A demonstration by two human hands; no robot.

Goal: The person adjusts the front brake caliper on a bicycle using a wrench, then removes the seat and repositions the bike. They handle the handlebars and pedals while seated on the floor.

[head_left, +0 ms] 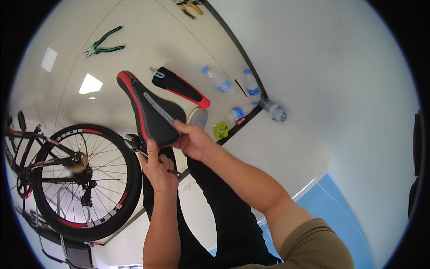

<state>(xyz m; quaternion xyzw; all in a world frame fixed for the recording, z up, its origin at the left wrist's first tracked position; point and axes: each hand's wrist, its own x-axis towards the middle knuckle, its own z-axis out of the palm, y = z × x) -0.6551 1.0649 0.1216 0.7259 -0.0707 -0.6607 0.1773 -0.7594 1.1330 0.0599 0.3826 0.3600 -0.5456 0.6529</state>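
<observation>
1. We hold the black-and-red saddle (152, 110) in front of us, to the right of the bicycle wheel (88, 175).
2. Our right hand (195, 141) pinches its wide end, thumb on top.
3. Our left hand (160, 169) curls closed around a wrench (133, 142), thumb up at the saddle's edge.
4. Green-handled pliers (103, 46) lie beyond the saddle's narrow nose.

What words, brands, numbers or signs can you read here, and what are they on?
I don't copy out lettering, but here is where it shows:
Saddle: small lettering along its grey strip.
Wheel rim: large lettering.
Bicycle frame: lettering too small to read.
Bottle labels: too small to read.
Green packet: too small to read.
Mudguard: pale mark, unreadable.
Pale surface, lower middle: scribble, unreadable.
</observation>
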